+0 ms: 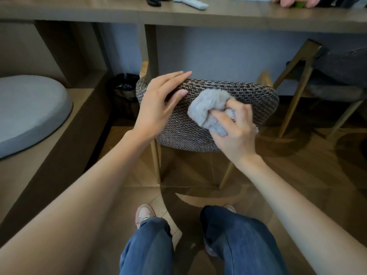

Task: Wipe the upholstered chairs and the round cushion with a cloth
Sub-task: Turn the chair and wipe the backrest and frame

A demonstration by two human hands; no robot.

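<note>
A chair with a woven brown-and-grey upholstered back [254,100] stands in front of me, pushed under a desk. My left hand [158,104] rests flat on the top left of the backrest, fingers straight. My right hand [234,128] grips a bunched grey cloth [210,108] and presses it against the outer face of the backrest. A round grey cushion [29,110] lies on a low wooden ledge at the left. A second, dark upholstered chair [337,72] stands at the right, partly cut off.
The wooden desk [178,14] runs across the top, with a white remote [192,2] and another person's hand [294,2] on it. A black bin [125,86] sits under the desk, left of the chair. My legs and shoes stand on the wood floor below.
</note>
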